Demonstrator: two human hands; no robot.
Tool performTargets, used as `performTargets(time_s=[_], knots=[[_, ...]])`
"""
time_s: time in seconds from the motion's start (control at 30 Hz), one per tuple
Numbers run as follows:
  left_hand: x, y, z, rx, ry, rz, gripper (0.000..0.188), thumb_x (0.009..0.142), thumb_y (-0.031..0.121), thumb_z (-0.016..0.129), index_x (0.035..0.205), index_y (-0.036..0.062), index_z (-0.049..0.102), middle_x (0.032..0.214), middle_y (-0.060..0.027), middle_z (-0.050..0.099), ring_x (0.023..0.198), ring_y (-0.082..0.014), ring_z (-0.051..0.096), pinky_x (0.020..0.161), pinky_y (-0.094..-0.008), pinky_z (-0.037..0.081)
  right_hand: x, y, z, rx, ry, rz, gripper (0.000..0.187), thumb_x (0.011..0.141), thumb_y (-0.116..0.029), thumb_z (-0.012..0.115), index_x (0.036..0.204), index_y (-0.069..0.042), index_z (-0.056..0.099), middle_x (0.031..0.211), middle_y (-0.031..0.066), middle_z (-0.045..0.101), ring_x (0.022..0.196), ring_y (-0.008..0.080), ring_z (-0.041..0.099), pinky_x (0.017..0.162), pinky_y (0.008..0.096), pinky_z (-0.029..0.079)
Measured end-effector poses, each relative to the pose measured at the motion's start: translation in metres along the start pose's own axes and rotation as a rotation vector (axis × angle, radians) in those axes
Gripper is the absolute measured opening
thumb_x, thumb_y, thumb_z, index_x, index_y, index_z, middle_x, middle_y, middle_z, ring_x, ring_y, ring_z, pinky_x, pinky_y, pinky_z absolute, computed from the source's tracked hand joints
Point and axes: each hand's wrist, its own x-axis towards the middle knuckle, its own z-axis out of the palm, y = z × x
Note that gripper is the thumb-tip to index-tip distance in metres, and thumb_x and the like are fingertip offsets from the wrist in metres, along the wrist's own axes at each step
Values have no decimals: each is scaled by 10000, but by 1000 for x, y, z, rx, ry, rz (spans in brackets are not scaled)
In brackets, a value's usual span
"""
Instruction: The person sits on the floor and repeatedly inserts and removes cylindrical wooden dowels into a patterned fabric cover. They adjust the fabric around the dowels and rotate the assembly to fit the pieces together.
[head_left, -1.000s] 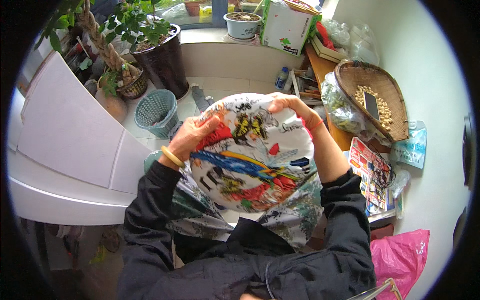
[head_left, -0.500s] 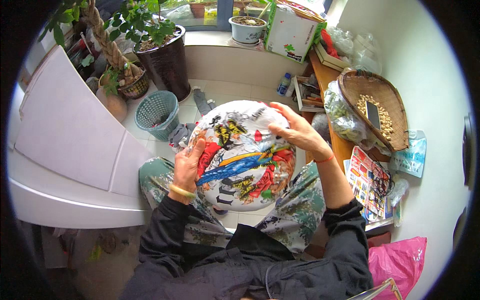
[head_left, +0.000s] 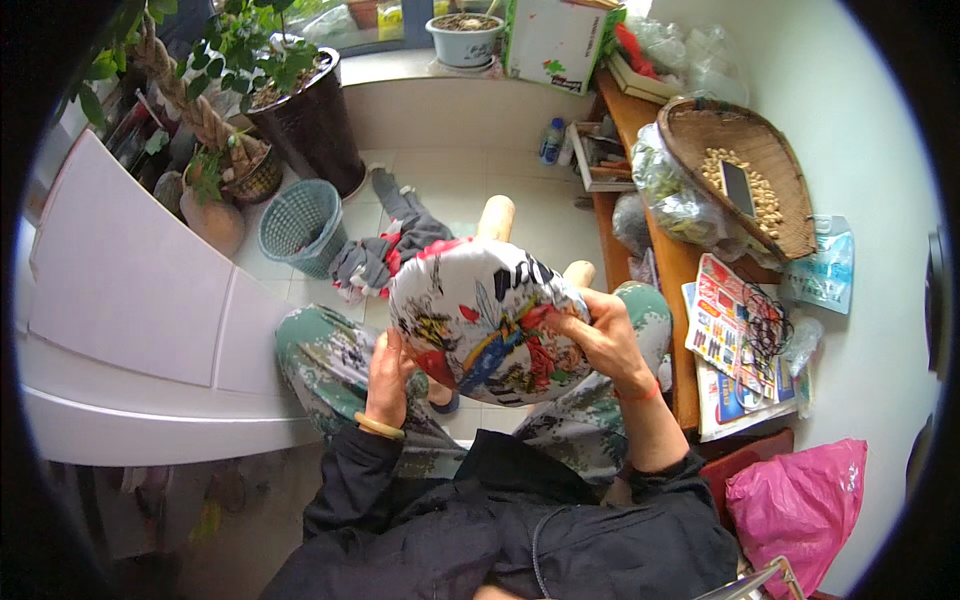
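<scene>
A round stool [head_left: 490,330] with a white fabric seat cover, printed with roses, butterflies and a blue bird, is held over my lap. It is tipped, so two pale wooden legs [head_left: 496,218] stick out on the far side. My right hand [head_left: 608,340] grips the seat's right rim, thumb on the printed face and fingers underneath. At the left rim, my left hand [head_left: 388,380] is closed against the edge of the cover, its fingers partly hidden. My knees in camouflage trousers lie on either side.
Grey and red cloths [head_left: 395,240] lie on the tiled floor beside a teal plastic basket [head_left: 268,232]. A white panel [head_left: 130,270] stands left. On the right, a wooden bench [head_left: 680,345] bears a wicker tray [head_left: 790,170] of peanuts with a phone, and papers. A pink bag [head_left: 800,510] sits lower right.
The stool has tipped and come lower, bringing its wooden legs into view. My right hand has shifted from the far right rim nearer to me; my left hand has moved down. The view has shifted slightly.
</scene>
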Motion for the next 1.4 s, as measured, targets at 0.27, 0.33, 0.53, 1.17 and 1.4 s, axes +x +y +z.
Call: performTargets(time_s=[0.27, 0.33, 0.53, 1.17, 1.4], knots=[[-24, 102, 54, 777, -440, 597, 389, 1173, 301, 536, 1284, -8, 744, 1255, -177, 769, 1225, -355, 689, 1096, -439, 503, -53, -1, 35, -258, -216, -225, 297, 913, -70, 835, 1185, 18, 757, 993, 196, 780, 887, 352, 769, 810, 401, 593], [-25, 115, 70, 948, -616, 397, 455, 1195, 328, 452, 1293, 4, 756, 1246, -168, 774, 1173, -355, 692, 1085, -437, 483, -56, -8, 33, -242, -233, -182, 318, 915, -66, 822, 1215, 5, 744, 1016, 208, 749, 905, 395, 742, 797, 436, 580], [43, 128, 99, 1163, -1138, 118, 337, 1144, 206, 451, 1211, -30, 682, 995, -214, 677, 1037, -421, 627, 977, -494, 495, -15, -11, 4, -95, -610, -27, 438, 1118, -338, 660, 1357, 23, 591, 1056, 199, 720, 955, 370, 741, 877, 438, 564], [94, 102, 118, 443, -1032, -489, 599, 781, 197, 1041, 1218, 20, 671, 1110, 32, 736, 993, -42, 650, 872, -230, 534, 64, 8, -35, 426, -841, 590, 571, 852, -282, 987, 1302, -14, 759, 1144, 34, 818, 977, 108, 732, 907, 276, 593], [82, 106, 126, 734, -1066, 258, 539, 722, 221, 1048, 1039, 53, 646, 844, -80, 653, 768, -201, 640, 736, -339, 484, 45, -21, -44, -15, -691, 54, 238, 889, -97, 859, 1004, -27, 663, 786, 52, 677, 744, 108, 601, 671, 334, 472]])
